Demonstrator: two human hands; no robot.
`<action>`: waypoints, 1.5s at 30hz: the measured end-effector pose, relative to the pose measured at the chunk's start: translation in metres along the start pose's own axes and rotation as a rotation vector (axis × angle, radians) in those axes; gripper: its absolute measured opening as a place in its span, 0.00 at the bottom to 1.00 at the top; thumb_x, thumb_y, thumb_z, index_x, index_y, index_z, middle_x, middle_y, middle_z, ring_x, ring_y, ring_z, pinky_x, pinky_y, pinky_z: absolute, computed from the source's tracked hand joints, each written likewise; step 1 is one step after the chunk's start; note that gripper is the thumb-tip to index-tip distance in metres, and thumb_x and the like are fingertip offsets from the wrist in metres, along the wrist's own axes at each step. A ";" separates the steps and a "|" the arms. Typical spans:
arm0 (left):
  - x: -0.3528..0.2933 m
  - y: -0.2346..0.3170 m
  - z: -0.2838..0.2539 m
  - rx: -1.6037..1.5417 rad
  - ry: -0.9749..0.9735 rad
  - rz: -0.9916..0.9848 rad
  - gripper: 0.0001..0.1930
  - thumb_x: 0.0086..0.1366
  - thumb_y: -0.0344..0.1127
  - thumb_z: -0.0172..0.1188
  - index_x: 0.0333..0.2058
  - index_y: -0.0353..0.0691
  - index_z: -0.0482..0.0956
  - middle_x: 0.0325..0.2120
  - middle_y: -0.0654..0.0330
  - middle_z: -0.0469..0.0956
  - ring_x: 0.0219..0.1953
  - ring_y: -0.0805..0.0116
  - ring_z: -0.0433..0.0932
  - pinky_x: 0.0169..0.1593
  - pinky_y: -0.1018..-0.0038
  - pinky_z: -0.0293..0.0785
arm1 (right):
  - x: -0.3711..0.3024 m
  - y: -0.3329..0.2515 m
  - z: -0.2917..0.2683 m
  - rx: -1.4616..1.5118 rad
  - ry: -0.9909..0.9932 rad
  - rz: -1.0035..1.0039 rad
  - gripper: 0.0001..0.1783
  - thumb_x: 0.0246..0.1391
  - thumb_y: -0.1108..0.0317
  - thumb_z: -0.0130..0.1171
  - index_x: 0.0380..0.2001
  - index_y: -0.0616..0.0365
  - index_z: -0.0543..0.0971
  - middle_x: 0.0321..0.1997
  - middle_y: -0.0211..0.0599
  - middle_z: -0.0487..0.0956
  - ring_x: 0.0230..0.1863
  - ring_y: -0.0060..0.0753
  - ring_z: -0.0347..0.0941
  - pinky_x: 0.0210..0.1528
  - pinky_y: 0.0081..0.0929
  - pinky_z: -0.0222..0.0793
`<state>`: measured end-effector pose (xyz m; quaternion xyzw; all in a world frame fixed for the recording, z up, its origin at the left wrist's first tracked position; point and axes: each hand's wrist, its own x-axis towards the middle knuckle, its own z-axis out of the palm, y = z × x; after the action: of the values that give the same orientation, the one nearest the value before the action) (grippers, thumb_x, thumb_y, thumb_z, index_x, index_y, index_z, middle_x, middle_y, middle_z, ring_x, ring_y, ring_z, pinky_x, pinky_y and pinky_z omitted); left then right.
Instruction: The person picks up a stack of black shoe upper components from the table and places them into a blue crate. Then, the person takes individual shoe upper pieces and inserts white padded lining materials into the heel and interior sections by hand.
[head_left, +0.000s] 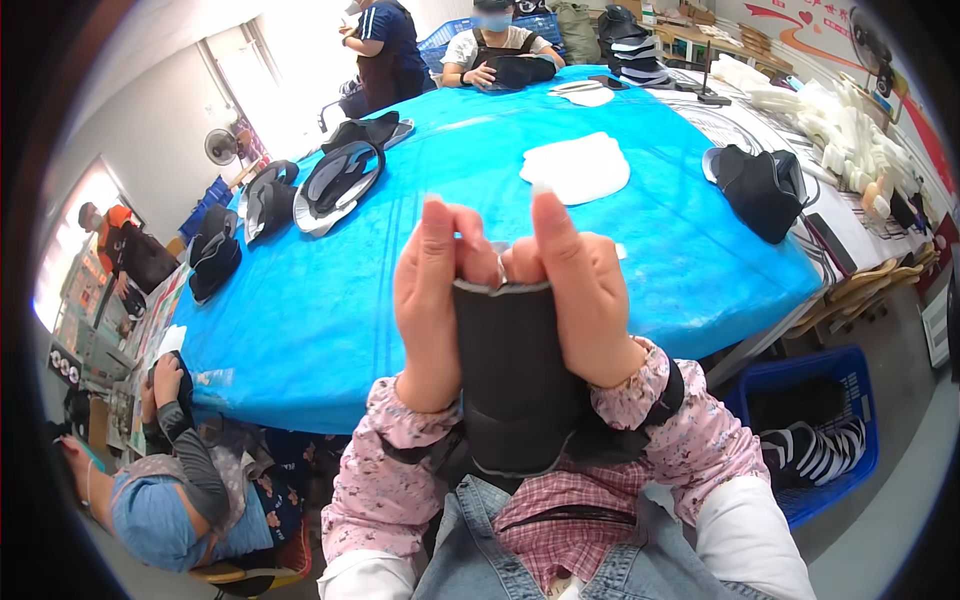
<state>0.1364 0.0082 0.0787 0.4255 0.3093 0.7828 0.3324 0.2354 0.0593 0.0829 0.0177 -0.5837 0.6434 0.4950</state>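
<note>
My left hand (432, 295) and my right hand (580, 290) are close together in front of my chest, thumbs pointing up. Both are closed on the far edge of a black fabric piece (515, 365) that looks like a shoe upper, with a pale trim along its rim. Between my curled fingers the edge is pinched, and something small and shiny, too small to name, shows there. The piece hangs toward my body, its rounded end near my lap. Beyond my hands, a flat white piece (578, 168) with a wavy outline lies on the blue-covered table (450, 190).
Several black pieces with pale edges (340, 185) lie on the table's left side. Another black piece (757, 192) rests at the right. On the floor at right stands a blue basket (865, 400) of similar pieces. One co-worker (495, 50) sits opposite; another (180, 490) sits at left.
</note>
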 end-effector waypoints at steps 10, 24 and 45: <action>-0.008 0.013 -0.003 -0.128 -0.058 0.030 0.19 0.68 0.50 0.36 0.23 0.44 0.61 0.09 0.72 0.54 0.12 0.82 0.51 0.16 0.83 0.48 | 0.002 0.000 -0.018 -0.296 -0.082 0.143 0.40 0.57 0.36 0.16 0.06 0.57 0.54 0.10 0.22 0.54 0.15 0.16 0.45 0.19 0.19 0.40; -0.018 -0.003 0.001 -0.344 -0.113 -0.123 0.19 0.68 0.49 0.36 0.24 0.44 0.63 0.08 0.71 0.54 0.11 0.82 0.48 0.15 0.81 0.45 | -0.019 -0.019 -0.004 -0.163 -0.173 0.057 0.38 0.60 0.41 0.18 0.04 0.55 0.52 0.08 0.26 0.57 0.12 0.20 0.49 0.18 0.21 0.45; -0.008 0.016 0.006 1.383 -0.061 0.638 0.07 0.60 0.30 0.52 0.37 0.39 0.74 0.17 0.62 0.72 0.13 0.68 0.68 0.18 0.78 0.61 | 0.014 0.010 -0.035 -1.065 -0.127 -0.730 0.08 0.49 0.72 0.50 0.27 0.65 0.77 0.12 0.37 0.69 0.12 0.38 0.66 0.15 0.31 0.57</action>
<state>0.1407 -0.0063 0.0899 0.6269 0.5820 0.4569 -0.2440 0.2405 0.0967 0.0730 0.0052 -0.8074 0.0539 0.5875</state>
